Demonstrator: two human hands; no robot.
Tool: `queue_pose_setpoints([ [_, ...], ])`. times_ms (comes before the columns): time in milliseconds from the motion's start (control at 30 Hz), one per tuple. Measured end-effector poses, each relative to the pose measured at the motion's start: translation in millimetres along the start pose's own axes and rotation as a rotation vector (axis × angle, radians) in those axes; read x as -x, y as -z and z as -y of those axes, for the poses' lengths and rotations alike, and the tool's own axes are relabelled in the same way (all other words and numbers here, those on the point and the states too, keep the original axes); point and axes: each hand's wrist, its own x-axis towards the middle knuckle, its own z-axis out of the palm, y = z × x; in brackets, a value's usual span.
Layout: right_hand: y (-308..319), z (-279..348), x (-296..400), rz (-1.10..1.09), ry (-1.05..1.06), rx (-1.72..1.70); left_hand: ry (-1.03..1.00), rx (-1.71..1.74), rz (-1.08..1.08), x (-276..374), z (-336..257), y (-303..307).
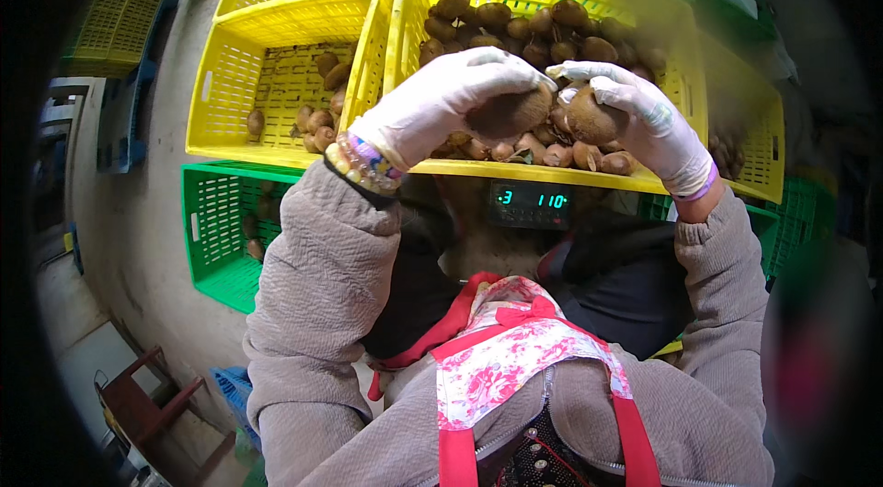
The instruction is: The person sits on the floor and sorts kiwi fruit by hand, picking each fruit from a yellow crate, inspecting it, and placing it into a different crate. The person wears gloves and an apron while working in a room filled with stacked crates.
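Note:
My left hand point(452, 90), in a white glove, curls over a brown kiwifruit point(512, 116) and grips it from above. My right hand point(645, 107), gloved too, has its thumb and fingers around another kiwifruit point(594, 118). The two hands almost meet at their fingertips, over a yellow plastic crate point(552, 176) holding many kiwifruit point(493, 16). Some fruit right under the hands is hidden. A digital scale display point(530, 204) with lit green digits sits just below the crate's near edge.
Left of the main crate, a second yellow crate point(238, 87) holds several kiwifruit. A green crate point(221, 232) stands nearer on that side, and another yellow crate point(759, 121) adjoins on the right. A dark red stool point(155, 411) is on the concrete floor point(148, 225) at lower left.

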Motion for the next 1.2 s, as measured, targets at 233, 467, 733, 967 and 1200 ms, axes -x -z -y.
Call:
queue_pose_setpoints([
  [233,8,2,13,-0.036,0.029,0.037,-0.059,0.237,-0.285,49,-10,30],
  [467,15,-17,8,-0.007,0.064,0.002,0.027,0.316,-0.313,37,8,16],
  [733,9,-25,5,0.096,0.023,-0.079,0.231,0.386,-0.068,21,7,1],
  [967,12,-36,5,0.180,-0.066,-0.209,0.272,0.443,0.028,9,8,-11],
  [1200,9,-40,5,0.131,-0.219,-0.398,0.330,0.426,0.023,6,13,-10],
])
